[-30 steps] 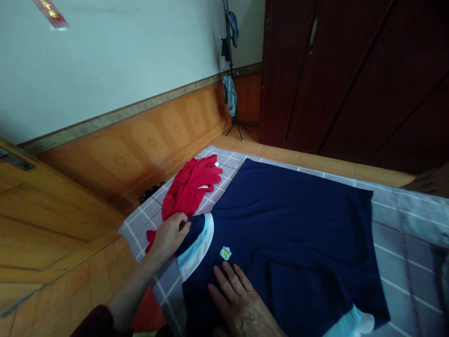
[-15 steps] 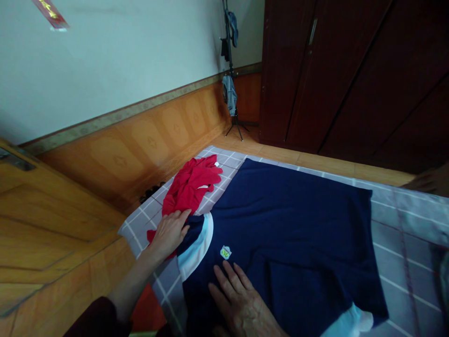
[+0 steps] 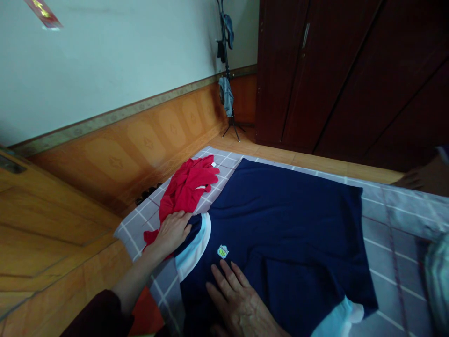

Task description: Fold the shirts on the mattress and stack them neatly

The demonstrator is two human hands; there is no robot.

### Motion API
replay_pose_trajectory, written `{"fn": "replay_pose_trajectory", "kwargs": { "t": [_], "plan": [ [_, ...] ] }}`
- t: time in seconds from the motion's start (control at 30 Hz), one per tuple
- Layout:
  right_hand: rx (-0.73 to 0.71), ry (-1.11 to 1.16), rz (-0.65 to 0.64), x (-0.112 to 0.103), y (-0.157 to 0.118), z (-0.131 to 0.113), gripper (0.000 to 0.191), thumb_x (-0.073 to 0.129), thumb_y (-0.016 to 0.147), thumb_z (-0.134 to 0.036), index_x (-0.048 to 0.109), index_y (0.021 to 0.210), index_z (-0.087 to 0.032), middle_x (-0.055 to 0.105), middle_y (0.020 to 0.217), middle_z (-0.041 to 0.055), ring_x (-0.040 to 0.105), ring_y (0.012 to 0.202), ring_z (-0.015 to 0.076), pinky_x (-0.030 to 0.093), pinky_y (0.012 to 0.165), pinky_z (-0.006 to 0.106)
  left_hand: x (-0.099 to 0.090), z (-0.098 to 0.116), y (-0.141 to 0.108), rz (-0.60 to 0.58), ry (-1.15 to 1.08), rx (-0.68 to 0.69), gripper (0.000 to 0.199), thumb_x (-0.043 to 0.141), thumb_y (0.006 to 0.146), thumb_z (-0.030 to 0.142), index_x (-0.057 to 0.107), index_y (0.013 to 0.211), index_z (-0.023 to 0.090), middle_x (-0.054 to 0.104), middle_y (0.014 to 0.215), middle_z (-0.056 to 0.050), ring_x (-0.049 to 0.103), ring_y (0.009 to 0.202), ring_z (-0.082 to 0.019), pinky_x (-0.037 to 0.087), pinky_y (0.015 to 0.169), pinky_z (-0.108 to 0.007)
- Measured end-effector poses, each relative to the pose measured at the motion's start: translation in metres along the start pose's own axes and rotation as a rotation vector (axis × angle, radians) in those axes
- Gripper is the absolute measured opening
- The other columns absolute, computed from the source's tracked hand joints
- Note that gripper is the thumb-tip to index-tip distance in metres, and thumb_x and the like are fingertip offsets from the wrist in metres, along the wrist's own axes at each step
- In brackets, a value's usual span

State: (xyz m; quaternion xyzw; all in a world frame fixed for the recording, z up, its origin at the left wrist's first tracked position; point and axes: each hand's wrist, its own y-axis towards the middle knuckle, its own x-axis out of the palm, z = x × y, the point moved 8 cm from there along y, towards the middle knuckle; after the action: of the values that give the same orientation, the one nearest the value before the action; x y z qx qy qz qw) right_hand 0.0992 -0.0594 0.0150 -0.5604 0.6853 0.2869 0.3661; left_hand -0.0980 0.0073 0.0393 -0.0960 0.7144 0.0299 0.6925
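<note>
A navy T-shirt (image 3: 291, 215) with light-blue and white trim and a small tennis patch (image 3: 222, 252) lies spread out, with a few creases. My left hand (image 3: 174, 231) is at its left end, fingers and thumb closed on the dark sleeve (image 3: 191, 234) beyond the light-blue band. My right hand (image 3: 238, 299) rests flat on the shirt just below the patch, fingers stretched out. Beside and partly behind my left hand is a crumpled red garment (image 3: 185, 185); a bit of it also shows left of my wrist.
Everything lies on a grey checked cloth (image 3: 379, 243). Another person's hand (image 3: 414, 180) reaches in at the right edge, near a striped bundle (image 3: 438, 276). Behind stand a coat rack (image 3: 227, 70) and a dark wardrobe (image 3: 326, 84). A wooden door (image 3: 52, 220) is at the left.
The view has shifted slightly, so the scene sits a little further left. The other person's hand shows more at the right edge. My hands stay in place on the shirt.
</note>
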Motion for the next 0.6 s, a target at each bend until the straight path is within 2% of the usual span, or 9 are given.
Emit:
{"fn": "replay_pose_trajectory", "kwargs": {
  "t": [0.1,0.2,0.4,0.5,0.6],
  "plan": [
    [0.006,0.002,-0.005,-0.001,0.000,0.000,0.060,0.047,0.090,-0.047,0.040,0.140,-0.016,0.025,0.148,0.0181,0.019,0.137,0.0348,0.024,0.110,0.051,0.002,0.000,0.005,-0.013,-0.012,-0.007,0.019,0.045,0.083,0.017,0.060,0.094,0.017,0.062,0.096,-0.011,0.058,0.096,-0.026,0.041,0.085,-0.036],
    [-0.001,0.010,-0.013,0.000,-0.001,0.000,0.059,0.044,0.091,-0.049,0.040,0.140,-0.015,0.026,0.147,0.0189,0.019,0.137,0.0356,0.023,0.110,0.052,0.002,-0.005,0.004,0.011,-0.045,-0.015,0.014,0.044,0.083,0.016,0.057,0.087,0.018,0.061,0.093,-0.009,0.059,0.094,-0.024,0.042,0.084,-0.033],
    [-0.020,-0.045,0.050,0.007,0.000,0.004,0.063,0.056,0.085,-0.045,0.040,0.140,-0.017,0.025,0.148,0.0170,0.020,0.137,0.0357,0.024,0.110,0.052,0.004,-0.014,0.002,0.025,-0.179,-0.071,0.020,0.030,0.094,0.026,0.047,0.100,0.019,0.064,0.081,-0.004,0.065,0.082,-0.019,0.044,0.072,-0.027],
    [-0.021,-0.077,0.056,0.009,0.000,0.005,0.065,0.060,0.083,-0.044,0.041,0.139,-0.018,0.027,0.148,0.0152,0.023,0.136,0.0350,0.024,0.110,0.050,0.008,-0.010,0.005,-0.032,-0.132,-0.063,0.027,0.039,0.092,0.040,0.048,0.108,0.020,0.068,0.090,-0.007,0.066,0.089,-0.023,0.044,0.074,-0.030],
    [-0.032,-0.110,0.082,0.008,0.000,0.005,0.062,0.057,0.084,-0.046,0.043,0.138,-0.019,0.030,0.147,0.0144,0.027,0.135,0.0337,0.026,0.110,0.047,0.010,-0.010,0.006,-0.097,-0.035,-0.080,0.025,0.047,0.088,0.038,0.053,0.104,0.020,0.069,0.093,-0.009,0.065,0.092,-0.026,0.044,0.075,-0.032]
  ]
}}
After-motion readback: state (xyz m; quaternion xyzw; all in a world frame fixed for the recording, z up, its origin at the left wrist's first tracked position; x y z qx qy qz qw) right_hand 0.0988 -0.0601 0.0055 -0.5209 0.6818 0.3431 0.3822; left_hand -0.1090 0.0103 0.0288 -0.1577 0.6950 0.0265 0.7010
